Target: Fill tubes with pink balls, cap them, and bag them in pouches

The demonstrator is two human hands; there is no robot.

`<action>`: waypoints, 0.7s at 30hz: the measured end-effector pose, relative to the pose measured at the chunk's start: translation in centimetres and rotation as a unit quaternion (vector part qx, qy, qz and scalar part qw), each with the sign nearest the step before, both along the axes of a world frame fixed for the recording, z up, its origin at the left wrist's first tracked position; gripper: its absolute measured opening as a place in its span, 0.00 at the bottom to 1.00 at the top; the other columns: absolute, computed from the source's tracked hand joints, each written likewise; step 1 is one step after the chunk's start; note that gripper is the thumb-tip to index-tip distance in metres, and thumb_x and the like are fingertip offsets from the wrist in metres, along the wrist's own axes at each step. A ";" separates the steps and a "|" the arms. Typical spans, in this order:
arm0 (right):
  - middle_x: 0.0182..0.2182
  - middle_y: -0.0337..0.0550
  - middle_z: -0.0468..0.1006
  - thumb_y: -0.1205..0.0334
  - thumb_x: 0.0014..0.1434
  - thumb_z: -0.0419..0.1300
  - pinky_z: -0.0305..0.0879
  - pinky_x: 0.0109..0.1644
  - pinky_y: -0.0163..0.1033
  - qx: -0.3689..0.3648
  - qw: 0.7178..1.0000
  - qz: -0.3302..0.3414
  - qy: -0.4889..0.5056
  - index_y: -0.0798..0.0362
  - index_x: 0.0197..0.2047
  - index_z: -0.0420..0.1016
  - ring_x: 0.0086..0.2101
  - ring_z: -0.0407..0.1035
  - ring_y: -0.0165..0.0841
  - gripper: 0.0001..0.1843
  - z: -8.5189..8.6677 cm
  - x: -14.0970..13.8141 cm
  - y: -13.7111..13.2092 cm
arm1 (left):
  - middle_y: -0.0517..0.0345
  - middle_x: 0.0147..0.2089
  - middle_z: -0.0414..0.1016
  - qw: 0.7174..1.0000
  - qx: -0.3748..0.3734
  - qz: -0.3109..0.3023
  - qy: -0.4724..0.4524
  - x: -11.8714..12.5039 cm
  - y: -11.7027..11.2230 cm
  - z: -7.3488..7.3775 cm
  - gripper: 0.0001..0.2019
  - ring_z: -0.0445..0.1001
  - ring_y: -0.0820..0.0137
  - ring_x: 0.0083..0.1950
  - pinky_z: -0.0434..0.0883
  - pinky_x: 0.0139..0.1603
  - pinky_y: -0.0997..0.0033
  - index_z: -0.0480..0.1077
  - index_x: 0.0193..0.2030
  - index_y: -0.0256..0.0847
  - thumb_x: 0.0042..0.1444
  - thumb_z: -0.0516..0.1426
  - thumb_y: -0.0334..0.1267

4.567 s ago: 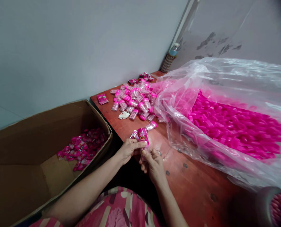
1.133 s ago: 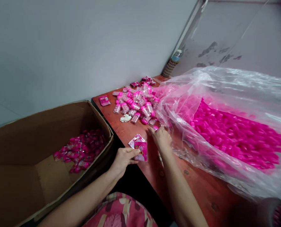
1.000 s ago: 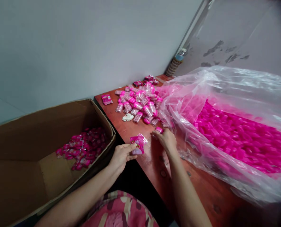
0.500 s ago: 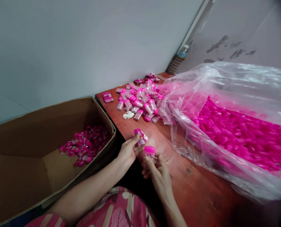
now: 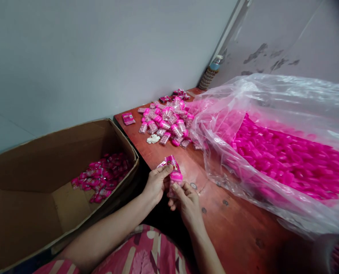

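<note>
Between the thumb and fingers of my left hand (image 5: 155, 184) is a shiny pink printed wrapper (image 5: 171, 161). My right hand (image 5: 188, 201) grips a small clear bottle with a pink cap (image 5: 175, 177), held upright. The bottle's cap meets the lower edge of the wrapper; whether it is inside the wrapper I cannot tell. Both hands are close together above the near edge of the red table (image 5: 215, 213). Farther back on it lies a heap of similar pink-capped bottles (image 5: 169, 118) filled with small round pieces.
A cardboard box (image 5: 38, 140) on the left holds a pile of pink wrapped packs (image 5: 103, 175). To the right, a clear plastic bag (image 5: 215, 167) is full of pink caps (image 5: 286, 160). A flat pink packet (image 5: 128, 118) and a crumpled white scrap (image 5: 153, 139) lie near the heap.
My right hand has raised the bottle and brought it up to the wrapper in my left hand. The wrapper has turned more upright. The whole view has shifted slightly.
</note>
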State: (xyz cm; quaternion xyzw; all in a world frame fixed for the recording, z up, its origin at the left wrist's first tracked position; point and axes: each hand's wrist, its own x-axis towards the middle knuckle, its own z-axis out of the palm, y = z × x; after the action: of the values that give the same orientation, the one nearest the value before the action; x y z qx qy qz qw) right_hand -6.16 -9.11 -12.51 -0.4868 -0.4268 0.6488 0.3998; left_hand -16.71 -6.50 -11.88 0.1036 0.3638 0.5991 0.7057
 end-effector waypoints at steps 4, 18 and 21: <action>0.20 0.36 0.71 0.53 0.53 0.57 0.61 0.16 0.27 0.015 1.000 -0.003 -0.017 0.55 0.30 0.65 0.15 0.65 0.24 0.13 -0.1 -0.2 0.2 | 0.60 0.20 0.67 0.997 0.037 -0.058 0.034 -0.7 0.0 -0.1 0.14 0.65 0.76 0.19 0.61 0.19 0.78 0.67 0.30 0.32 0.44 0.61 0.43; 0.19 0.35 0.70 0.52 0.52 0.57 0.58 0.13 0.27 0.018 1.000 0.016 -0.005 0.54 0.29 0.65 0.13 0.62 0.24 0.13 -0.6 0.0 0.6 | 0.57 0.18 0.68 0.980 0.041 -0.172 0.091 -1.6 0.3 -0.8 0.13 0.64 0.76 0.17 0.61 0.19 0.76 0.71 0.22 0.29 0.40 0.63 0.40; 0.17 0.35 0.69 0.52 0.51 0.58 0.58 0.14 0.27 0.044 0.996 -0.018 -0.071 0.54 0.28 0.64 0.13 0.62 0.24 0.13 -0.6 0.0 0.6 | 0.55 0.20 0.71 0.981 0.031 -0.152 0.115 -1.4 0.4 -0.8 0.12 0.68 0.74 0.20 0.65 0.23 0.74 0.72 0.23 0.29 0.39 0.63 0.40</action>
State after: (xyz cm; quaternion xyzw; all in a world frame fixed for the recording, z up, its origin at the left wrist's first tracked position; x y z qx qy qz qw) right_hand -6.16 -8.55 -13.08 -0.5209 -0.4733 0.5862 0.4012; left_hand -18.08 -6.12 -12.67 0.2475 0.4040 0.4795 0.7386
